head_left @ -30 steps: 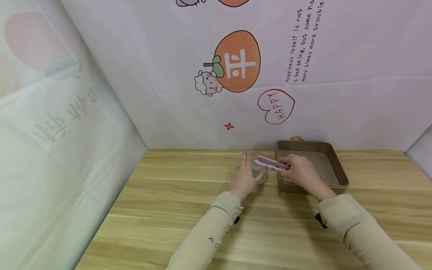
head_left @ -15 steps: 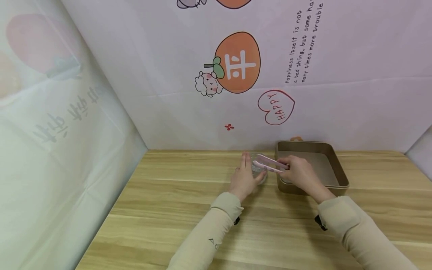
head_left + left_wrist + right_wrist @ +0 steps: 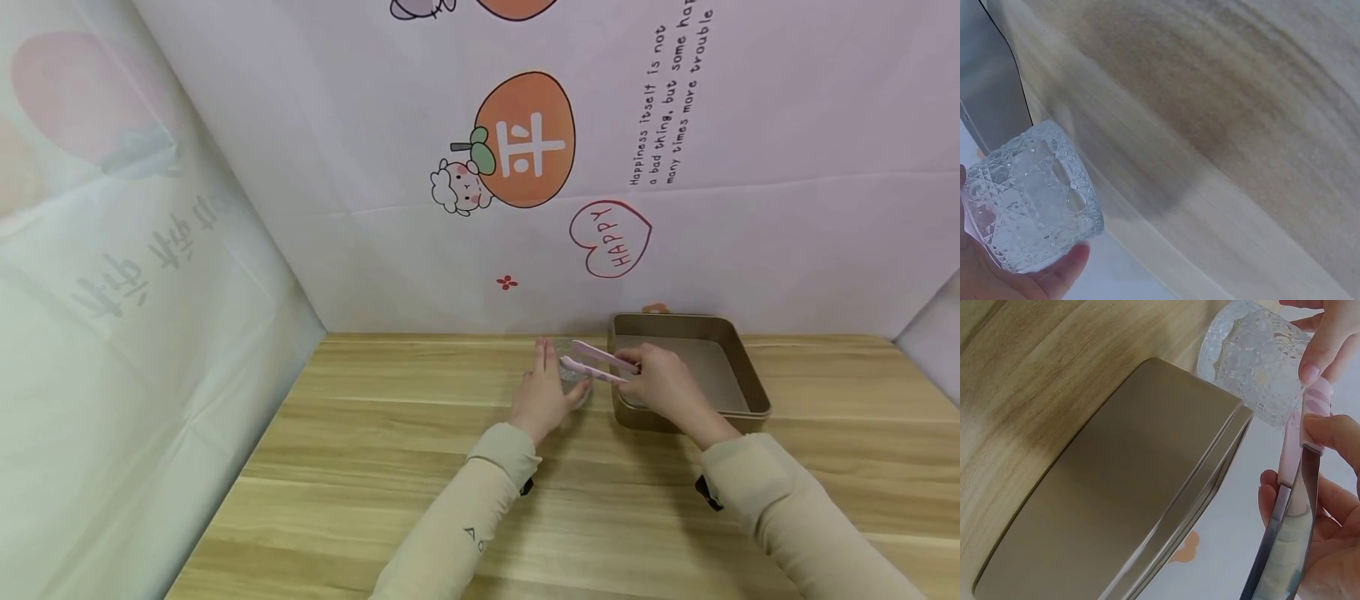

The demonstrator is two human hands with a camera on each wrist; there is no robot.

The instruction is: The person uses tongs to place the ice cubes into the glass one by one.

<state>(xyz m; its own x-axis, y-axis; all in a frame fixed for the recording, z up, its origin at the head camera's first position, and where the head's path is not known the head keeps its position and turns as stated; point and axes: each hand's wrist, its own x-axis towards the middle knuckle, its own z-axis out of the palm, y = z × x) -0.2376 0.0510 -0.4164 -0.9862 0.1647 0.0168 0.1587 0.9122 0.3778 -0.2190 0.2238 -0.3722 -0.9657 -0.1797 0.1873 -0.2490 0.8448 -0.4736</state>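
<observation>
A clear cut-glass tumbler (image 3: 1035, 194) stands near the back of the table. My left hand (image 3: 542, 393) holds it, the thumb visible against its side in the left wrist view. My right hand (image 3: 666, 385) grips a pair of tongs (image 3: 606, 357), its metal arms ending in pale pink tips (image 3: 1291, 453). Those tips reach to the mouth of the tumbler, their two arms spread apart. In the right wrist view, the tumbler (image 3: 1257, 365) shows beside the tongs. Whether anything lies inside the glass is hard to tell.
Just right of the tumbler is a bronze-coloured square metal tin (image 3: 742, 367), partly under my right hand. Behind the wood-grain table (image 3: 405, 400) rises a white printed cloth (image 3: 390, 250), with another on the left (image 3: 217, 400).
The arms of the tongs have spread wider apart at the glass's mouth. My left hand and the tumbler stay in place.
</observation>
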